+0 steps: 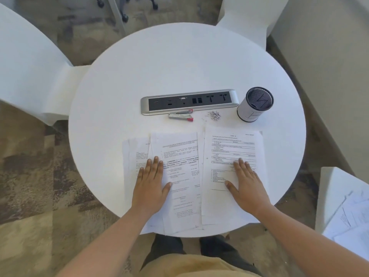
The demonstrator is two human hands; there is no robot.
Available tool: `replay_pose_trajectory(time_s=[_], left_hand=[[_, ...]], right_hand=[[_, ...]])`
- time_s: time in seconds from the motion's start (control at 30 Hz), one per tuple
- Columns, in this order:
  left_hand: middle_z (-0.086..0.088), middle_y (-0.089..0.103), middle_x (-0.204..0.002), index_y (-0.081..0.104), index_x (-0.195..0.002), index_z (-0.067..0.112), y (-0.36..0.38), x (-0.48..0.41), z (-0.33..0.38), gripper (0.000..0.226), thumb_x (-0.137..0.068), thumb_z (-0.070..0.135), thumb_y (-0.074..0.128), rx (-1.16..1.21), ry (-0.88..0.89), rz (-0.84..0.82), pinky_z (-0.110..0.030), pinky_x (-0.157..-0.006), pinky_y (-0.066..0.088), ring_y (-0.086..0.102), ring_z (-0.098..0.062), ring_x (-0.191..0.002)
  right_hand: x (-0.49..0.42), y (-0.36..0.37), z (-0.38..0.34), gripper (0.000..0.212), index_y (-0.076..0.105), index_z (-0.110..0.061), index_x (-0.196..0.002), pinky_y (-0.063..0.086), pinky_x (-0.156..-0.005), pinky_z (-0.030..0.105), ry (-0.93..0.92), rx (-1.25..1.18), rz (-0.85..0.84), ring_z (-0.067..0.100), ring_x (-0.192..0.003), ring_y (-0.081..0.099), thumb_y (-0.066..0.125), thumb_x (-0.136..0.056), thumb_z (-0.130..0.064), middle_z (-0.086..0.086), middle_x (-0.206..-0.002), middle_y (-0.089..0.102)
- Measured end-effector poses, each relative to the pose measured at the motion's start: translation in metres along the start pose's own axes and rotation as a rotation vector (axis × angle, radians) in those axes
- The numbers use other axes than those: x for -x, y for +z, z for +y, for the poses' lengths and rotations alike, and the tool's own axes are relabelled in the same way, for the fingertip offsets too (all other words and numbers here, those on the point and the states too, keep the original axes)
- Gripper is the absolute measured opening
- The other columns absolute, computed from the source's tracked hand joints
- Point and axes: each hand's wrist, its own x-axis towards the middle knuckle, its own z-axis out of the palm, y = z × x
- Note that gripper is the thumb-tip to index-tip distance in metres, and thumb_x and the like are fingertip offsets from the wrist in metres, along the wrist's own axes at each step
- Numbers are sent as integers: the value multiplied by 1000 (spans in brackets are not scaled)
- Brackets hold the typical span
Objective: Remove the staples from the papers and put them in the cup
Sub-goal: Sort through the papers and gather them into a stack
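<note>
Several printed papers (180, 148) lie spread along the near edge of the round white table (179, 62). My left hand (152, 184) rests flat on the left sheets, fingers apart, holding nothing. My right hand (246, 185) lies flat on the right sheet (231, 144), also holding nothing. Beyond the papers sits a small heap of loose staples (215, 115). To its left lies a silver staple remover with red tips (180, 114). The cup (254, 104), white with a dark mesh inside, stands upright to the right of the staples.
A silver power and socket strip (189, 101) is set into the table behind the staple remover. White chairs stand at the left (30, 66) and far side (251, 19). A white side surface with more papers (351, 214) is at the lower right.
</note>
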Motion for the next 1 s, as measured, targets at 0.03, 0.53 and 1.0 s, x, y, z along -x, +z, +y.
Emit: replay_pose_trajectory(time_s=[0.03, 0.53, 1.0], left_hand=[[2, -19, -165, -6, -159, 17, -4, 1, 5, 77, -100, 56, 26, 30, -13, 14, -36, -125, -9, -22, -15, -150], [9, 10, -168, 14, -159, 27, -7, 31, 90, 68, -102, 47, 44, 147, 164, -274, -30, -123, 3, 4, -13, -156], [10, 59, -138, 48, -141, 25, -39, 32, 105, 46, -99, 44, 54, 975, -312, -228, -29, -99, 46, 56, -9, -123]], right_hand=[[1, -2, 0, 78, 4, -20, -156, 10, -122, 38, 17, -38, 22, 17, -151, -1, 38, -96, -56, -2, -165, -2], [61, 9, 50, 39, 65, 0, -89, 49, -49, 30, 932, -719, -3, 27, -64, 64, 76, -81, -36, 11, -77, 66], [124, -16, 51, 28, 72, 4, -100, 54, -60, 30, 631, -1338, -124, 32, -79, 62, 68, -84, -19, 19, -91, 75]])
